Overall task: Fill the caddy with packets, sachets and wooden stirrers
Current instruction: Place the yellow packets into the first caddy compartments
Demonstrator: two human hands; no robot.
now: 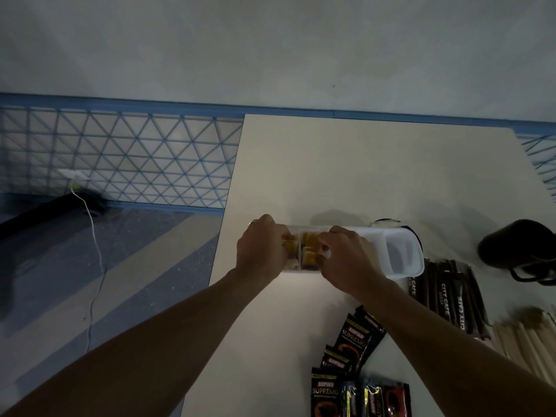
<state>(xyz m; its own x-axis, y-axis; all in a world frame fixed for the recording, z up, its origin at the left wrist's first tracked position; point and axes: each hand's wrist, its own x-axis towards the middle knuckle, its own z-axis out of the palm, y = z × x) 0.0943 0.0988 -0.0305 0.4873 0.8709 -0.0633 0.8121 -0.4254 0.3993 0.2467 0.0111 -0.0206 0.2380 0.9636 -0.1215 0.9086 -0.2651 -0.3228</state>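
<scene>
A clear plastic caddy (pixel 403 251) with several compartments lies on the white table (pixel 361 164). Yellow sachets (pixel 310 239) stand in its left compartments; the right compartment looks bare. My left hand (pixel 261 248) grips the caddy's left end, fingers curled over the sachets there. My right hand (pixel 349 257) reaches into the middle compartment, fingertips pinched on a yellow sachet. Black Kopiko packets (pixel 352 344) lie near the front, dark City Cafe stick sachets (pixel 448 299) to the right, and wooden stirrers (pixel 523 344) at the far right.
A dark mug (pixel 517 245) lies on its side at the right edge. A round lid or dish (pixel 388 221) peeks out behind the caddy. The table's left edge drops to a tiled floor with a white cable (pixel 93 236) and a patterned wall.
</scene>
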